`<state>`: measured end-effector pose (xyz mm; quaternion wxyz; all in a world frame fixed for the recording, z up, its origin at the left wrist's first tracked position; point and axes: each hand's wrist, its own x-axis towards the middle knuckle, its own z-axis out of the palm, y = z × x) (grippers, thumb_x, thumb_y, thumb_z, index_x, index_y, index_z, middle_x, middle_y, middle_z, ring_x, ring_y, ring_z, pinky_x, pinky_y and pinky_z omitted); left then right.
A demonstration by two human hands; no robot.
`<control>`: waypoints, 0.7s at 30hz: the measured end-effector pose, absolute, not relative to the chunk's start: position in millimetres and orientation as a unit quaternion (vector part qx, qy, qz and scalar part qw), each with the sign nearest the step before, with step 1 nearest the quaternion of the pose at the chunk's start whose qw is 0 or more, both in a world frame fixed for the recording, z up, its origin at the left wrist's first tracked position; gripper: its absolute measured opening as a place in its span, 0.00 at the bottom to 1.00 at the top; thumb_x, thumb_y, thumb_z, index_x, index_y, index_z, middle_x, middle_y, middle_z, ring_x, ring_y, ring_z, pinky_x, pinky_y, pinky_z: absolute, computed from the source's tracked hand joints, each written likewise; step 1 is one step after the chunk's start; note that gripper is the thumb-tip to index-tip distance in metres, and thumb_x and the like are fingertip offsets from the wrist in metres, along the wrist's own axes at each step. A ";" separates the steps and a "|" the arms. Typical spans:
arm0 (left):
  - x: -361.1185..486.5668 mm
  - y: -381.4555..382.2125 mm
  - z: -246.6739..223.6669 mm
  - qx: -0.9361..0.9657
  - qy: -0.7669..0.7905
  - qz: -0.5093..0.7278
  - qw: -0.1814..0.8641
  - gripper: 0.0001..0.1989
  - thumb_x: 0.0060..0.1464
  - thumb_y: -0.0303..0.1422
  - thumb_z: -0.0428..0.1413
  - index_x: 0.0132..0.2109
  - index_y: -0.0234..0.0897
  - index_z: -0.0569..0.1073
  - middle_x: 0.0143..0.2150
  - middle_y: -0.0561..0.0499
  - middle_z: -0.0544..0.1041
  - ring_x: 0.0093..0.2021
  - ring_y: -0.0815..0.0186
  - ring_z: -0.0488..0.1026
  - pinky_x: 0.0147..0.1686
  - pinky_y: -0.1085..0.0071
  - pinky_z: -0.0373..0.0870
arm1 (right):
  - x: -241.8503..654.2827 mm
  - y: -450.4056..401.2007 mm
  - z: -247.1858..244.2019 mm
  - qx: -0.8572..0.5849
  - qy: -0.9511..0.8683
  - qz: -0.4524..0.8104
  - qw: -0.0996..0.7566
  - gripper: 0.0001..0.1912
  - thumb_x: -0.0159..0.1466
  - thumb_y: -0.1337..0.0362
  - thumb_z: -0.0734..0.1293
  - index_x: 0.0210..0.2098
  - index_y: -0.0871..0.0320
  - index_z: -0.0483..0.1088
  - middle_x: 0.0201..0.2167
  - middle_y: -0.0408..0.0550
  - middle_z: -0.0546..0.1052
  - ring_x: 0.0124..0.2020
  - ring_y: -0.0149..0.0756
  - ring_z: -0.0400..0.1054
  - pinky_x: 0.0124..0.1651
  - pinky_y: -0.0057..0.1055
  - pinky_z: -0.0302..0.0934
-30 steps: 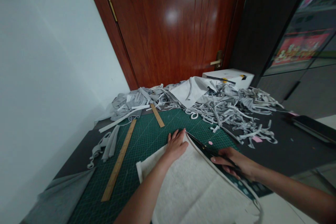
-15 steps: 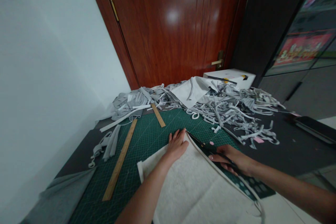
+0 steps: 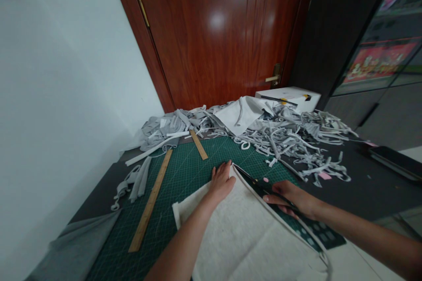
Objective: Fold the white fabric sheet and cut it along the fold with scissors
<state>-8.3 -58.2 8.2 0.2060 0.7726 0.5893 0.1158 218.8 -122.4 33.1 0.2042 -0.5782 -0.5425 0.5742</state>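
Observation:
A pale cream piece of fabric (image 3: 244,228) lies over the green cutting mat (image 3: 184,175), its far corner pointing away from me. My left hand (image 3: 222,181) rests flat near that corner, fingers stretched forward and thumb apart on the cloth. My right hand (image 3: 290,199) is wrapped round dark scissors (image 3: 247,175) along the fabric's right edge. The blade tips reach the far corner, close to my left fingertips. From the right edge a narrow fabric strip (image 3: 318,239) hangs in a loop under my right wrist.
Two wooden rulers, a long one (image 3: 153,197) and a shorter one (image 3: 199,145), lie on the mat. Grey and white fabric scraps (image 3: 283,138) are heaped at the back before a white box (image 3: 296,96). Grey cloth (image 3: 79,241) covers the left front; a dark case (image 3: 395,160) sits right.
The scissor blades have closed slightly at the corner, and my right hand has shifted very little. My left hand stays nearly in place on the fabric.

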 end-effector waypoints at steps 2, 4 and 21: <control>-8.1 -58.6 8.6 0.772 0.589 0.119 0.205 0.36 0.51 0.31 0.41 0.68 0.35 0.48 0.69 0.50 0.53 0.68 0.66 0.46 0.66 0.60 0.34 | 219.0 -122.6 33.7 -0.574 -0.542 0.577 0.210 0.26 0.48 0.45 0.71 0.16 0.55 0.56 0.08 0.34 0.60 0.09 0.23 0.51 0.11 0.22 0.43; -7.8 -59.3 9.6 0.771 0.590 0.122 0.207 0.36 0.51 0.31 0.42 0.68 0.35 0.48 0.68 0.49 0.54 0.68 0.66 0.47 0.66 0.60 0.34 | 219.0 -122.6 34.5 -0.569 -0.542 0.580 0.216 0.26 0.48 0.44 0.71 0.16 0.56 0.57 0.09 0.34 0.61 0.10 0.22 0.51 0.11 0.22 0.43; -6.4 -58.7 -2.5 0.776 0.587 0.197 0.124 0.29 0.47 0.27 0.51 0.59 0.29 0.64 0.64 0.40 0.62 0.65 0.58 0.55 0.64 0.59 0.46 | 223.7 -118.2 30.6 -0.556 -0.513 0.619 0.210 0.27 0.45 0.43 0.73 0.19 0.56 0.59 0.10 0.33 0.62 0.09 0.21 0.50 0.10 0.20 0.44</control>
